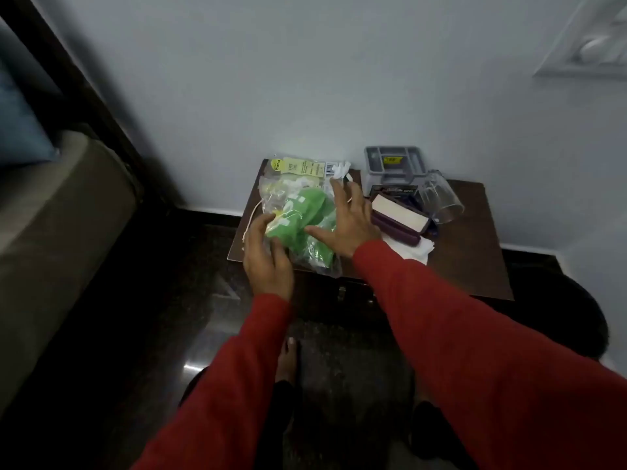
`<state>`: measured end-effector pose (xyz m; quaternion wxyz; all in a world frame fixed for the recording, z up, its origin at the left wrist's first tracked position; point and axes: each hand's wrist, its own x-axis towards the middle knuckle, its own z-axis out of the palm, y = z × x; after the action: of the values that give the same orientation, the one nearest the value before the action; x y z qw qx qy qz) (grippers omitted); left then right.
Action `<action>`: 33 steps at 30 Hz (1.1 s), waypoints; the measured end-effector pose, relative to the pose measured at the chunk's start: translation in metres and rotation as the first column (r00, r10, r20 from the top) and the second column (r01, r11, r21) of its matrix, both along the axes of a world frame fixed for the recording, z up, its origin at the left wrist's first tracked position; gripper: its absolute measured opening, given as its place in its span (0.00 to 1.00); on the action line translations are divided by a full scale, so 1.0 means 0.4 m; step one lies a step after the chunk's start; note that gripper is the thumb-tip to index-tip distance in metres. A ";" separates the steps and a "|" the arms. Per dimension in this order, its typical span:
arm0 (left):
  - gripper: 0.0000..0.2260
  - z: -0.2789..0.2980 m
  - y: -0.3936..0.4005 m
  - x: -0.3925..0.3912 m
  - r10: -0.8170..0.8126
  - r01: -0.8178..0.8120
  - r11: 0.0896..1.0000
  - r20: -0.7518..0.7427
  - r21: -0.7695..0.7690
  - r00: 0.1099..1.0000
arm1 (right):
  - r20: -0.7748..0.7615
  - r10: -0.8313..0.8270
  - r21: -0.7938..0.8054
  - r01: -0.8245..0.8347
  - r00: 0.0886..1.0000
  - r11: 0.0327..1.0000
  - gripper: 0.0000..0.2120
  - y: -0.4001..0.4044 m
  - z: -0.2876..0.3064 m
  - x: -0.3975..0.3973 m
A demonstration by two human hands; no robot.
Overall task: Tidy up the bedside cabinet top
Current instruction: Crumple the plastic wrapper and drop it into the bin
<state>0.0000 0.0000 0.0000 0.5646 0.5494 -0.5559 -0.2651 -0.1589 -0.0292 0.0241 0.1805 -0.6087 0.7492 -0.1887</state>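
Fingers of both hands, left (268,256) and right (346,222), spread wide, touching plastic bag (298,212) between them.

The table (475,252) is dark brown wood. At its nine o'clock side lies a clear plastic bag (298,212) with bright green contents, a pale yellow label and a black-and-white barcode at the bag's twelve o'clock edge. At the table's twelve o'clock stands a grey tray (393,161) with a yellow sticker. A deep purple case (397,225) lies on white paper (417,249) beside a colourless clear glass (441,198). Both sleeves (458,320) are plain red. The wall (305,79) is pale bluish white, the floor (142,327) dark and speckled.
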 end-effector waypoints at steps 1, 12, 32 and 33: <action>0.21 -0.002 0.005 -0.007 0.010 -0.010 1.000 -0.054 0.005 0.998 | -0.018 0.008 0.026 -0.007 1.000 1.000 0.52 -0.018 -0.004 0.004; 0.20 -0.022 -0.089 -0.097 0.029 -0.023 0.996 -0.071 0.082 0.997 | -0.043 0.222 0.222 -0.207 0.974 0.953 0.36 -0.143 -0.084 0.024; 0.44 0.033 0.000 -0.072 -0.394 0.431 0.897 -0.263 0.098 0.880 | 0.292 0.141 -0.388 -0.017 0.946 0.921 0.16 -0.007 0.077 -0.031; 0.47 0.033 0.009 -0.071 -0.414 0.457 0.886 -0.303 0.083 0.858 | 0.330 0.170 -0.379 -0.035 0.928 0.925 0.16 0.009 0.076 -0.013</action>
<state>-0.0285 0.0038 0.0133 0.5183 0.4081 -0.5595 -0.5018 -0.1643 -0.0258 0.0547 0.2066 -0.6262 0.6219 -0.4224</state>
